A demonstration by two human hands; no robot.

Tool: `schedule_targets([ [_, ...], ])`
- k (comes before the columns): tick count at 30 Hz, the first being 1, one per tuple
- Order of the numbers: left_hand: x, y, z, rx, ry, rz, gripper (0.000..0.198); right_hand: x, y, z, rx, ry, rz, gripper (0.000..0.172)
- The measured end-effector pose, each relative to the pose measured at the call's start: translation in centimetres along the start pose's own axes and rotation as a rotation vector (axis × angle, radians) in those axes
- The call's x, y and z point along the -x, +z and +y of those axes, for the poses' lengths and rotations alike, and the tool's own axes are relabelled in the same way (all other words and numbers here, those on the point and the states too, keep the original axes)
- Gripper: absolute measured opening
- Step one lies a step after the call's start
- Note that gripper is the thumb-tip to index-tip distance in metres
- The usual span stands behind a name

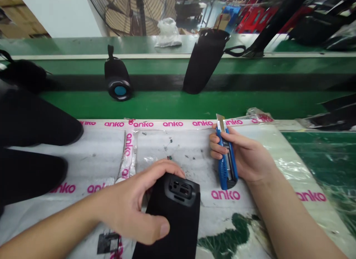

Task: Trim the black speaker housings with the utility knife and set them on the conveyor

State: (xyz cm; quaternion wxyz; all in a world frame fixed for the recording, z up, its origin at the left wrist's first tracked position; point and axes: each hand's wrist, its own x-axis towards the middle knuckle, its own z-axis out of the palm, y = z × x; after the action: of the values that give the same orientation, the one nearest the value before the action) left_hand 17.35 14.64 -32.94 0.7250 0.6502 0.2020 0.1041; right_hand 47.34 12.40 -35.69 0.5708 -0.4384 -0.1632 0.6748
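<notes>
My left hand (136, 203) grips a black fabric-covered speaker (175, 218) that lies on the taped work mat (91, 158), its port panel facing up and away from me. My right hand (244, 155) is closed round a blue utility knife (226, 158), blade tip extended and pointing away toward the belt. The knife is held about a hand's width to the right of the speaker, above the mat.
A green conveyor belt (172, 103) runs across behind the mat. On it lie a black speaker with a blue end (118, 81) and a taller black speaker with a strap (204, 60). More black speakers (33, 140) are stacked at the left. A large fan (133, 10) stands beyond.
</notes>
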Motion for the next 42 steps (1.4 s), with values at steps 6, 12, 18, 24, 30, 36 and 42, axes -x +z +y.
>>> schedule_targets([
  [6, 0.2, 0.9, -0.1, 0.051, 0.175, 0.082, 0.067, -0.1, -0.1, 0.0, -0.015, 0.004, -0.021, 0.022],
  [12, 0.2, 1.1, 0.7, 0.064, 0.186, 0.059, 0.067, 0.0, 0.1, -0.2, -0.031, 0.007, -0.034, 0.024],
  [18, 0.6, 0.8, 0.7, 0.073, 0.138, 0.026, 0.071, 0.0, 0.3, -0.3, -0.044, 0.018, -0.016, 0.024],
  [24, 0.2, 0.4, 0.5, 0.101, 0.134, 0.030, 0.068, -0.1, 0.3, -0.3, -0.054, 0.019, 0.010, 0.019],
  [30, -0.1, 0.2, -0.1, 0.083, 0.201, -0.014, 0.068, 0.3, 0.5, -0.5, -0.045, 0.033, 0.011, 0.022],
  [36, 0.1, 0.4, -0.1, 0.049, 0.207, 0.012, 0.070, 0.4, 0.7, -0.5, -0.033, 0.039, 0.019, 0.023],
  [42, 0.4, 0.6, 0.9, -0.064, 0.272, 0.005, 0.067, 0.4, 0.8, -0.5, -0.021, 0.038, 0.032, 0.030],
])
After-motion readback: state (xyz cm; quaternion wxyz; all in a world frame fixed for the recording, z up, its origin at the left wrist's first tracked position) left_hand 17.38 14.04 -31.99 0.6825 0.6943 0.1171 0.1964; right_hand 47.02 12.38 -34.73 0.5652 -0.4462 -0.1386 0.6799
